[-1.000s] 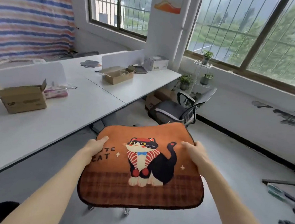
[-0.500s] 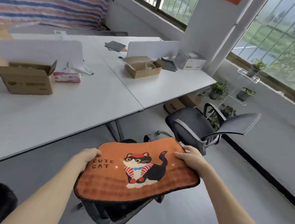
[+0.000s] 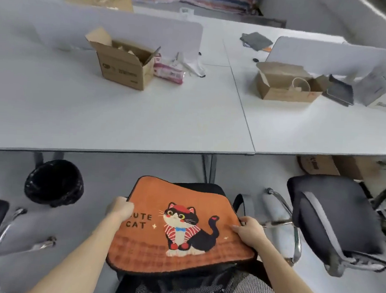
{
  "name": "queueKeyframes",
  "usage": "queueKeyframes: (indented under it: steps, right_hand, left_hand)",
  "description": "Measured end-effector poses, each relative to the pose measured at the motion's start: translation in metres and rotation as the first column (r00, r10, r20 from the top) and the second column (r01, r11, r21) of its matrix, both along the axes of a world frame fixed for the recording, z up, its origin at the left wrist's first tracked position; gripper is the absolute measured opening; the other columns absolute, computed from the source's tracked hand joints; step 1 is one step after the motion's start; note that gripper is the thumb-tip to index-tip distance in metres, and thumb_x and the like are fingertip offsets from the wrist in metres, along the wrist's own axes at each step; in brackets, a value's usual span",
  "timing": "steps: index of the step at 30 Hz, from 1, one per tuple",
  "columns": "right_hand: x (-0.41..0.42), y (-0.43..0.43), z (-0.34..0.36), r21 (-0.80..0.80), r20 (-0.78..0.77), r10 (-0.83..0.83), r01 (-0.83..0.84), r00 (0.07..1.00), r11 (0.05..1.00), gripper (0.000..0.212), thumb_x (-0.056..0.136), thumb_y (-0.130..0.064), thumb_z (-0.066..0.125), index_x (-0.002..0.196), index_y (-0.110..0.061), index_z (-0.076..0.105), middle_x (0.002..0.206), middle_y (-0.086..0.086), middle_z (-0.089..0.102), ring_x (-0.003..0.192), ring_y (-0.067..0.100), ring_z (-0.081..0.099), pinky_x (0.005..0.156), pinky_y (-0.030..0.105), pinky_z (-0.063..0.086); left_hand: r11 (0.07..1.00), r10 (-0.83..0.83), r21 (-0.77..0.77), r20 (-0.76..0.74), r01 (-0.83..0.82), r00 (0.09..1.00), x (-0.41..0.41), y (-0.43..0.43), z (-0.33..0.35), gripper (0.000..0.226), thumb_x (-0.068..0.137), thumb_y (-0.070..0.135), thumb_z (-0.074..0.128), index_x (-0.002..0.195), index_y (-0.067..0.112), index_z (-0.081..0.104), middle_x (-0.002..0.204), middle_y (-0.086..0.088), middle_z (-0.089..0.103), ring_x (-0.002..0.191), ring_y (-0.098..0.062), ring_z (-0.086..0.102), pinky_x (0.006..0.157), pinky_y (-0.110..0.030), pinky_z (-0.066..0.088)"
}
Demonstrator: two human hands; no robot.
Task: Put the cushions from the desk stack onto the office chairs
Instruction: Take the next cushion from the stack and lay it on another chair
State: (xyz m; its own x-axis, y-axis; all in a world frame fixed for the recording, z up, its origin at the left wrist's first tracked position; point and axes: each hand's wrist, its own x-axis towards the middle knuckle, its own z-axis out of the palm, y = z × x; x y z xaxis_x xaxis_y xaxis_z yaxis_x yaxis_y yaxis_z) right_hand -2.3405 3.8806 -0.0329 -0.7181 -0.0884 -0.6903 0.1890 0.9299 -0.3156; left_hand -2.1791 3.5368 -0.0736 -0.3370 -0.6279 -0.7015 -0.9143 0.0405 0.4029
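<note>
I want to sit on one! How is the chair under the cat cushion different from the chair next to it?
The near chair is getting the orange cat cushion, held over its seat by the left hand and right hand. The gray chair has nothing on its seat. The near chair is seen from behind its mesh back; the gray chair is turned sideways. Both stand at the white desk.

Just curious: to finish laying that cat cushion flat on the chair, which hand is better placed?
Neither clearly. The left hand and right hand each grip an opposite edge of the cushion over the chair, so probably both together.
</note>
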Motion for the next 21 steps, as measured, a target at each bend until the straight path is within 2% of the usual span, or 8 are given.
queueKeyframes:
  steps: [3,6,8,11,14,18,21]
  right_hand:
    - [-0.027,0.001,-0.039,0.0,0.002,0.047,-0.047,0.999,0.999,0.056,0.093,-0.042,0.066,0.139,-0.012,0.055,0.134,0.007,0.064,0.122,0.028,0.06,0.094,0.034,0.047]
    - [-0.045,0.003,-0.079,0.014,-0.024,0.059,-0.058,0.998,0.998,0.055,0.096,-0.042,0.06,0.142,-0.013,0.051,0.13,0.009,0.066,0.117,0.032,0.062,0.092,0.04,0.052]
    - [-0.054,0.005,-0.101,0.028,-0.064,0.04,-0.039,0.997,0.999,0.05,0.1,-0.04,0.054,0.143,-0.015,0.048,0.126,0.012,0.066,0.113,0.036,0.063,0.086,0.042,0.052]
    - [-0.063,0.004,-0.137,0.04,-0.137,0.023,-0.018,0.99,0.999,0.04,0.105,-0.032,0.04,0.141,-0.016,0.045,0.121,0.016,0.066,0.109,0.04,0.062,0.082,0.044,0.049]
    - [-0.059,0.004,-0.174,0.062,-0.138,-0.006,0.015,0.99,0.998,0.034,0.106,-0.027,0.035,0.137,-0.014,0.042,0.115,0.015,0.065,0.096,0.036,0.061,0.075,0.041,0.045]
    - [-0.053,0.008,-0.224,0.107,-0.086,-0.022,0.031,0.996,0.994,0.038,0.103,-0.021,0.034,0.141,-0.017,0.038,0.113,0.014,0.064,0.089,0.033,0.059,0.075,0.042,0.049]
    - [-0.044,0.008,-0.253,0.147,-0.026,-0.028,0.031,0.999,0.989,0.047,0.1,-0.015,0.036,0.147,-0.019,0.034,0.101,0.011,0.06,0.074,0.026,0.055,0.066,0.037,0.043]
  left_hand:
    - [0.993,0.034,-0.109,0.003,-0.033,0.999,-0.011,0.015,-0.027,0.018,0.089,0.011,0.049,0.074,0.012,0.058,0.077,-0.011,0.065,0.065,-0.026,0.054,0.062,-0.03,0.041]
    - [0.983,0.041,-0.178,0.015,-0.038,0.999,-0.027,0.035,-0.06,0.021,0.101,0.022,0.045,0.109,0.012,0.061,0.097,-0.01,0.067,0.077,-0.027,0.059,0.069,-0.032,0.042]
    - [0.981,0.067,-0.185,0.034,-0.06,0.997,-0.033,0.053,-0.077,0.029,0.105,0.025,0.042,0.128,0.012,0.055,0.098,-0.007,0.064,0.078,-0.026,0.061,0.067,-0.033,0.042]
    - [0.974,0.061,-0.224,0.064,-0.045,0.996,-0.037,0.067,-0.115,0.032,0.107,0.029,0.035,0.13,0.013,0.048,0.079,-0.004,0.058,0.062,-0.023,0.058,0.054,-0.031,0.039]
    - [0.962,0.042,-0.272,0.141,-0.003,0.989,-0.033,0.071,-0.163,0.033,0.107,0.032,0.03,0.127,0.012,0.047,0.082,-0.01,0.061,0.06,-0.027,0.057,0.048,-0.03,0.035]
    - [0.964,0.009,-0.259,0.272,0.064,0.962,-0.024,0.08,-0.214,0.031,0.107,0.03,0.032,0.119,0.008,0.05,0.112,-0.014,0.058,0.092,-0.036,0.061,0.067,-0.039,0.045]
    - [0.966,0.011,-0.245,0.363,0.084,0.932,-0.012,0.091,-0.246,0.033,0.105,0.027,0.037,0.123,0.005,0.053,0.134,-0.016,0.045,0.116,-0.038,0.051,0.084,-0.048,0.047]
